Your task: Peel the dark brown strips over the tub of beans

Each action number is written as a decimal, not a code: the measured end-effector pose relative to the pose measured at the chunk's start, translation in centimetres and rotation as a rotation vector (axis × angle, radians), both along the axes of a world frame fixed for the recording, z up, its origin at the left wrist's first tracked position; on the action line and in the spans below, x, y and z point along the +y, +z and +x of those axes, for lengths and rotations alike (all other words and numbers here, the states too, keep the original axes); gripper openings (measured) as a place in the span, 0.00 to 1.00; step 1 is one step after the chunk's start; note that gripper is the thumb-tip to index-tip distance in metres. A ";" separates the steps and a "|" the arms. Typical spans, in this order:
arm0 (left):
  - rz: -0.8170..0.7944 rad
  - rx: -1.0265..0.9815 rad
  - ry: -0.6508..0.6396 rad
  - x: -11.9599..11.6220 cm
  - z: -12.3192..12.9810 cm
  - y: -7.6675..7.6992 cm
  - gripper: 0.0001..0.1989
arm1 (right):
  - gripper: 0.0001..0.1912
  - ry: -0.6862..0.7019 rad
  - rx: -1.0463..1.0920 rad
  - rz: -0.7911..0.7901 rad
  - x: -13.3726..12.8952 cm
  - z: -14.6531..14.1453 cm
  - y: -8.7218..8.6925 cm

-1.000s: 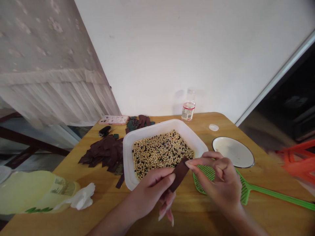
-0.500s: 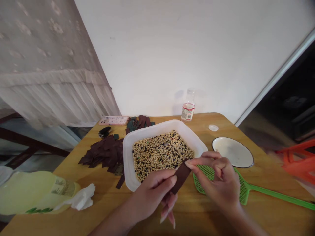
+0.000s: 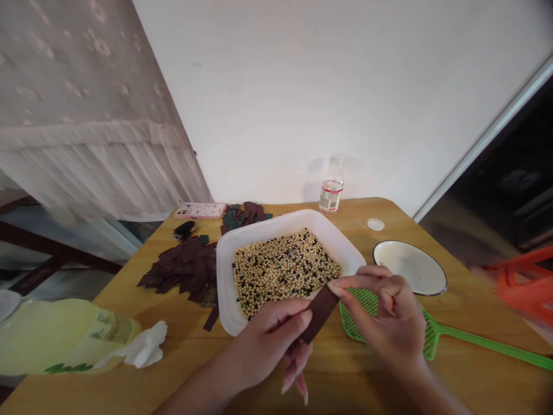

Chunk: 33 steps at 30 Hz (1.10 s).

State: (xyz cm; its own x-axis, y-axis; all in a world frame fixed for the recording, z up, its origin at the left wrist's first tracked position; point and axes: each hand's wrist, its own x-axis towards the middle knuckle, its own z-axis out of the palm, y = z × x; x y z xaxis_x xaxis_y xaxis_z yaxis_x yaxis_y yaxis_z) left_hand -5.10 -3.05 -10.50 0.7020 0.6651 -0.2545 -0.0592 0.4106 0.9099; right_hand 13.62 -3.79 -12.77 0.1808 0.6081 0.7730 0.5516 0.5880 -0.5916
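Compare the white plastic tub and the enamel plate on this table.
The white plastic tub is deep with rounded corners; the enamel plate is shallow. The tub is full of mixed pale and dark beans; the plate shows only faint marks. The plate has a dark rim; the tub's is white. Both sit on the wooden table.

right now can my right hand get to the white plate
Probably yes: the right hand sits just short of the white enamel plate, with nothing standing between them. The green fly swatter lies flat beneath the hand. It would first need to release the dark brown strip it pinches.

Bare forearms [image 3: 194, 389] — left hand [image 3: 265, 343], right hand [image 3: 391, 323] — with long, tapered fingernails [image 3: 289, 385].
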 end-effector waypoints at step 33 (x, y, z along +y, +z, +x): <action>-0.002 -0.008 -0.009 0.0 0.3 -0.1 0.17 | 0.19 -0.034 -0.195 0.044 -0.3 -0.3 -0.3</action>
State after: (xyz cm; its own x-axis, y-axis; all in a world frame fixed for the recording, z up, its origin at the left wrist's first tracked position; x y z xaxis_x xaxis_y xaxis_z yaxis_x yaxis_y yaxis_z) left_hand -4.81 -3.09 -10.64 0.7097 0.6585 -0.2503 -0.0630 0.4132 0.9085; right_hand 13.31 -4.14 -13.05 0.0453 0.5687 0.8213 0.6734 0.5899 -0.4456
